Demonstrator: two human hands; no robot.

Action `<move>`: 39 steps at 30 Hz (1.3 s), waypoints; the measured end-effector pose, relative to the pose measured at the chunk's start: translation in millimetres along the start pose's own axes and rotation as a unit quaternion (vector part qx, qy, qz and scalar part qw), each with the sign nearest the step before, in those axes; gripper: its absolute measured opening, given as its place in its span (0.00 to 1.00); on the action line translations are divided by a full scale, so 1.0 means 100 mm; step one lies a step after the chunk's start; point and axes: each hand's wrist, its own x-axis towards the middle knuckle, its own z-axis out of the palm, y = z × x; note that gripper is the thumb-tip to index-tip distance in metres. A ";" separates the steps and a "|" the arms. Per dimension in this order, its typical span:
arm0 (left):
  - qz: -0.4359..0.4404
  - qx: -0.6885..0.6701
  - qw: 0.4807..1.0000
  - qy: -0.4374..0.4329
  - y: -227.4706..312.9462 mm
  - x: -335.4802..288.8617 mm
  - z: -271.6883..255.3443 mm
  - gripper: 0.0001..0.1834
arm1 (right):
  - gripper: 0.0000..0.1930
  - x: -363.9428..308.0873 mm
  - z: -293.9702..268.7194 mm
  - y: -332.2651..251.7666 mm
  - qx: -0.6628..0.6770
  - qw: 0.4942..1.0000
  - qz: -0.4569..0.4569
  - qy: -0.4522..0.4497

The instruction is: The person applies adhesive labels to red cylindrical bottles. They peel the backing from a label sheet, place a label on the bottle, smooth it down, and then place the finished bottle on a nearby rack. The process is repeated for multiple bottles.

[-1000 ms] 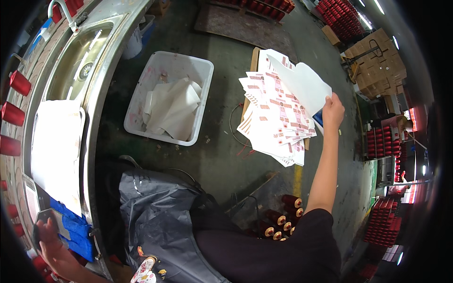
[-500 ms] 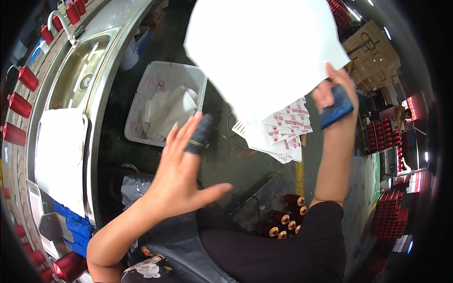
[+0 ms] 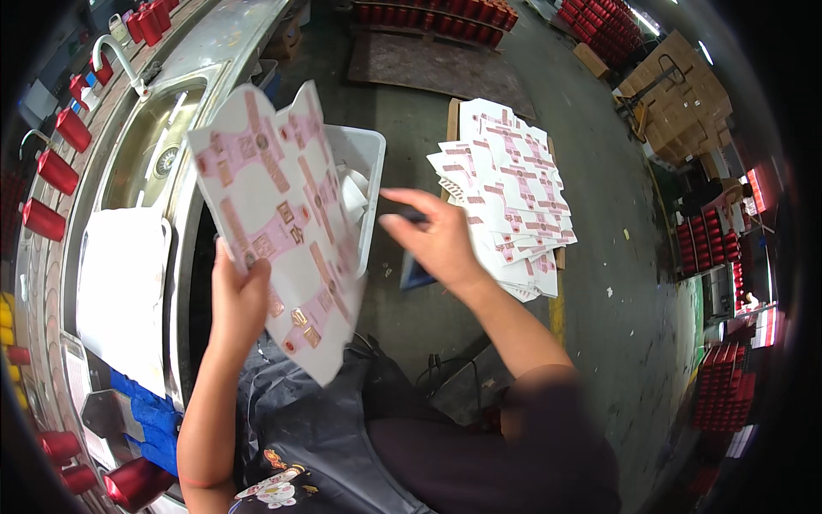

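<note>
A white sheet printed with pink and gold label designs (image 3: 287, 214) is held up, tilted, in front of my body. My left hand (image 3: 237, 295) grips its left edge, thumb on the printed side. My right hand (image 3: 441, 240) is just right of the sheet, apart from it, thumb and forefinger spread. A blue flat scraper-like piece (image 3: 415, 272) shows beneath that hand, seemingly held by its other fingers, which are hidden. Further right lies a fanned stack of similar printed sheets (image 3: 518, 188). Behind the held sheet, a white plastic bin (image 3: 370, 154) with pale scraps is partly covered.
To the left runs a metal counter with a sink (image 3: 158, 154), a faucet (image 3: 116, 53) and a white-covered board (image 3: 120, 300). Red bottles (image 3: 58, 173) line its far edge. Blue cloth (image 3: 150, 420) lies near me. Stacked cartons (image 3: 685, 98) stand far right.
The sheet has swung from the upper right down to the left, its printed side now showing. My left hand, open before, now grips it. My right hand has let go of it and moved left.
</note>
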 end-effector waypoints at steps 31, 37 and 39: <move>-0.178 -0.209 0.960 0.057 -0.14 -0.16 -0.23 0.27 | 0.09 -0.29 -2.49 1.73 -0.566 0.756 -0.031 0.328; -0.196 -0.202 0.959 0.041 -0.11 -0.14 -0.24 0.26 | 0.12 -0.17 -2.66 1.32 -0.517 0.771 -0.027 0.371; -0.202 -0.200 0.958 0.038 -0.08 -0.13 -0.23 0.26 | 0.13 -0.17 -2.66 1.28 -0.491 0.774 -0.027 0.399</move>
